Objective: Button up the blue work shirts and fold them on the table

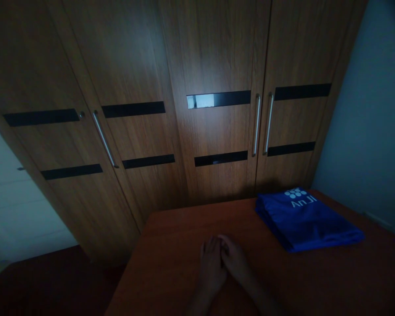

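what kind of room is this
Probably a bedroom or dressing room, though the dim picture can't settle it: a tall wooden wardrobe with long metal handles, and folded blue fabric on a reddish wooden table.

The wardrobe (217,61) is showing smooth, grained wood with glossy dark strips (233,98) and shiny metal handles (257,125); the table (184,228) is presenting smooth, reddish wood; the blue bundle (309,224) is appearing as cloth.

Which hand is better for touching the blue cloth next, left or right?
Probably the right hand. The blue cloth lies folded on the table, over on the right. The left hand touches the right one from the far side, so it would have to reach across.
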Demonstrator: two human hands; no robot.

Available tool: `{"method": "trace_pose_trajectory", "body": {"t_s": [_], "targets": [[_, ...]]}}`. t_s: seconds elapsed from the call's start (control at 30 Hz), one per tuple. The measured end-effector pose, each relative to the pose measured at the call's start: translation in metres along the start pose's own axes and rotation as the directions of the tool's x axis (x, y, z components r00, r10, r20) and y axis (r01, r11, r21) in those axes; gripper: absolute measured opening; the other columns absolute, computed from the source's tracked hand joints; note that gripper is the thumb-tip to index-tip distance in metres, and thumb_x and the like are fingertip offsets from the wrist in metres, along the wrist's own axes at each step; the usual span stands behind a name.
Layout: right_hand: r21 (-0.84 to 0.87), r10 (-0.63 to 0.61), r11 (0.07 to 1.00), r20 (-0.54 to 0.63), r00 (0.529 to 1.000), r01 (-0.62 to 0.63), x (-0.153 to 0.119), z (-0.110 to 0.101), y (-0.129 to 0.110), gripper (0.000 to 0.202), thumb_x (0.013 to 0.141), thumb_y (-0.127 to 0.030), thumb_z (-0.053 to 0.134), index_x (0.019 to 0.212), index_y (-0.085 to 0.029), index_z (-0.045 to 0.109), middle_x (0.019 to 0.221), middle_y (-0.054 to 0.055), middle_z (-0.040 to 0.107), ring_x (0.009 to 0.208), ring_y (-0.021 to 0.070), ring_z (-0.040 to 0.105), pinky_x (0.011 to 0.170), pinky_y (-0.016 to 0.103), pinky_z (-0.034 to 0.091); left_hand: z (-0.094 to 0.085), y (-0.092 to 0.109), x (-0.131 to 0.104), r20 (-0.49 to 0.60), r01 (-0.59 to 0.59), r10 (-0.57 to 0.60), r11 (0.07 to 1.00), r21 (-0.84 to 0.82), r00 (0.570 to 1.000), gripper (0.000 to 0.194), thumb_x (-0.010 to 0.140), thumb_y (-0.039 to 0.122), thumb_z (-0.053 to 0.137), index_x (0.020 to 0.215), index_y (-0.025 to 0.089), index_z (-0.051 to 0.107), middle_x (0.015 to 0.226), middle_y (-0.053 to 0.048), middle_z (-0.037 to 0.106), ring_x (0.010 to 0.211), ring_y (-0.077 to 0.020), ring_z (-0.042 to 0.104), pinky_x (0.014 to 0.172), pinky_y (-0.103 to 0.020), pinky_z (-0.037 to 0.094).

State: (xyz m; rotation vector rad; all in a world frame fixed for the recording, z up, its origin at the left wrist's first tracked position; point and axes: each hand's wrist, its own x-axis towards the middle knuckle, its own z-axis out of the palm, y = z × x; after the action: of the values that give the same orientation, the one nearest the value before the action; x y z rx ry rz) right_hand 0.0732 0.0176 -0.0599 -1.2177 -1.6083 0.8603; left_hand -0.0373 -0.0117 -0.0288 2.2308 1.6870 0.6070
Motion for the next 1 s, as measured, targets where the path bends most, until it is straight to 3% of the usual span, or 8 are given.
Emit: {"method": "trace_pose_trajectory", "body": {"t_s": [0.47,0.8,0.9,1.0], "targets": [[-0.048,-0.025,0.999,-0.013,1.0,0.024,0.0,0.0,-0.001,0.048,0.074,-0.007,0.043,0.117,-0.02,0.061,0.114,0.008,0.067,0.105,0.0186,0.062,0.096,0.034,0.046,0.004,-0.005,0.001,0.004,-0.024,0.024,1.0,0.017,1.0,0.061,0.073,0.013,0.042,0.134,0.009,0.045,0.142,-0.014,0.045,0.136,-0.0266,0.033,0.114,-0.049,0.014],[0.051,-0.016,0.999,0.004,1.0,0.016,0.003,-0.001,0.003,0.05,0.071,-0.007,0.045,0.116,-0.022,0.06,0.11,0.006,0.068,0.101,0.0177,0.064,0.093,0.033,0.048,-0.003,0.001,0.001,0.01,-0.033,0.034,0.999,-0.042,0.999,0.063,0.072,0.015,0.045,0.134,0.009,0.045,0.141,-0.013,0.046,0.135,-0.0266,0.034,0.114,-0.048,0.015],[0.138,-0.01,0.99,-0.017,1.0,0.012,0.008,-0.014,0.0,0.043,0.076,-0.017,0.049,0.117,-0.023,0.058,0.095,0.004,0.071,0.087,0.0184,0.067,0.083,0.033,0.052,-0.002,-0.001,0.0,-0.016,-0.052,0.051,0.997,-0.057,0.999,0.061,0.075,0.016,0.045,0.136,0.015,0.044,0.143,-0.01,0.046,0.134,-0.0268,0.034,0.113,-0.05,0.015],[0.234,-0.028,0.971,-0.124,0.992,0.056,0.016,-0.054,-0.001,0.04,0.08,-0.036,0.054,0.117,-0.022,0.056,0.088,0.005,0.071,0.08,0.0204,0.067,0.075,0.035,0.054,0.0,-0.003,0.0,-0.036,-0.029,0.024,0.992,-0.12,0.999,0.056,0.079,0.023,0.047,0.134,0.015,0.048,0.141,-0.012,0.047,0.134,-0.0291,0.036,0.114,-0.051,0.013]]}}
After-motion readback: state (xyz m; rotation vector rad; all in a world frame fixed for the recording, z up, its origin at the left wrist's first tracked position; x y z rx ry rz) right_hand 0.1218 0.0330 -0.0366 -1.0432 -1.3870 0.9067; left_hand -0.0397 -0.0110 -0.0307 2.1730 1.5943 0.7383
